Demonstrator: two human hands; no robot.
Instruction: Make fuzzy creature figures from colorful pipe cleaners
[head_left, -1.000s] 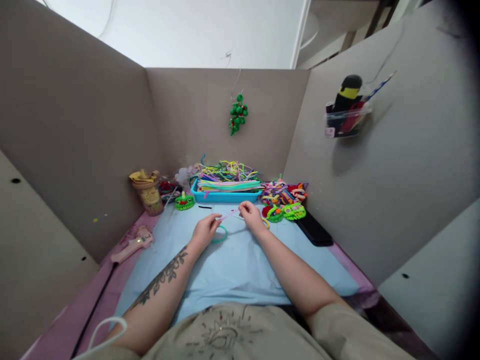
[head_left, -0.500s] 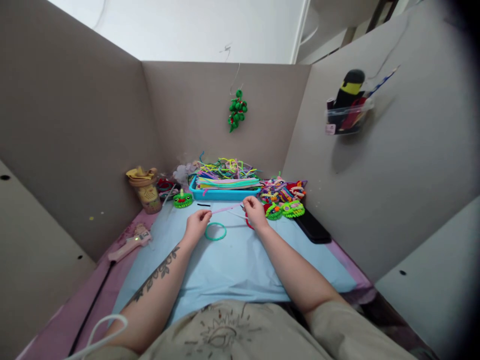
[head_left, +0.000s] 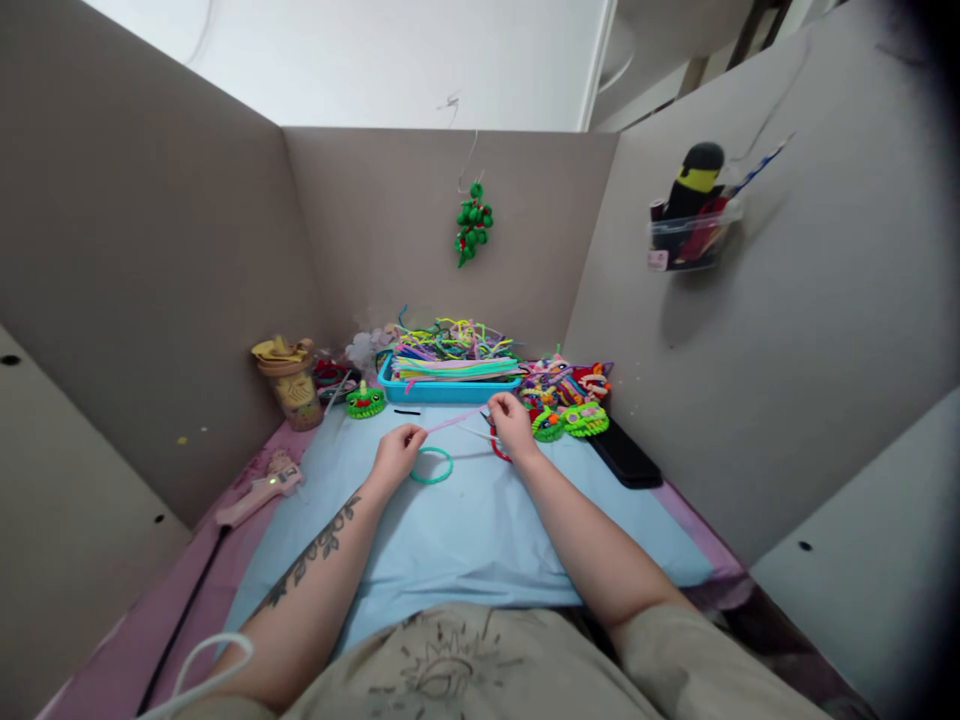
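Observation:
My left hand [head_left: 399, 450] and my right hand [head_left: 511, 424] each pinch one end of a pink pipe cleaner [head_left: 454, 420], stretched straight between them above the light blue mat [head_left: 465, 520]. A teal ring [head_left: 431, 465] lies on the mat just right of my left hand. A red loop [head_left: 498, 450] peeks out under my right hand. Behind the hands stands a blue tray [head_left: 448, 390] heaped with coloured pipe cleaners.
A pink glue gun [head_left: 259, 490] with a black cord lies at the left. A tan jar [head_left: 289, 385] and a green figure [head_left: 365, 402] stand at the back left. Finished colourful pieces [head_left: 568, 395] and a black phone [head_left: 626, 455] sit at the right. Cardboard walls enclose the desk.
The hands have drawn apart, pulling the pink pipe cleaner straight. The teal ring, near my left hand's fingers before, now lies in full view on the mat.

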